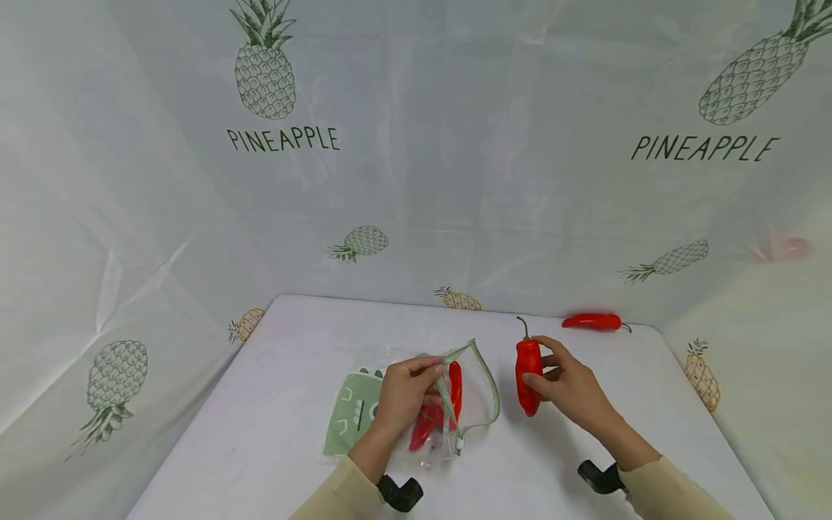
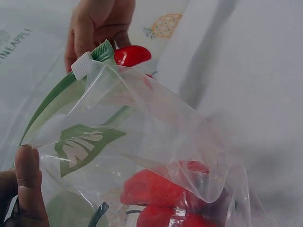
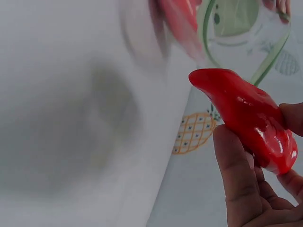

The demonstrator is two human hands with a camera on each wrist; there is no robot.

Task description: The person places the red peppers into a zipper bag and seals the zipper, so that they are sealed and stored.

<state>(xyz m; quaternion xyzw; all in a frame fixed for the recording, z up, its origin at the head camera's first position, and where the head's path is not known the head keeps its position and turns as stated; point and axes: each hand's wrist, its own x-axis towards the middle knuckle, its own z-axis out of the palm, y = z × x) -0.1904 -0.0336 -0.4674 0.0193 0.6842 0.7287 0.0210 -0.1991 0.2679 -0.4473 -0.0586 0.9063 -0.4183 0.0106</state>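
Observation:
A clear zip bag with a green rim (image 1: 495,393) lies toward the middle of the white table, its mouth spread apart. My left hand (image 1: 404,393) pinches the rim at its left side. Inside the bag are red peppers (image 1: 457,386), seen through the plastic in the left wrist view as red peppers (image 2: 154,188). My right hand (image 1: 572,386) holds another red pepper (image 1: 529,377) upright, stem up, to the right of the bag's mouth. In the right wrist view this pepper (image 3: 246,113) is between thumb and fingers, apart from the bag.
One more red pepper (image 1: 593,322) lies at the table's back right edge. A green printed face (image 1: 354,415) shows on the bag's left part. Behind the table (image 1: 273,347) hangs a pale sheet with pineapple prints (image 1: 265,81).

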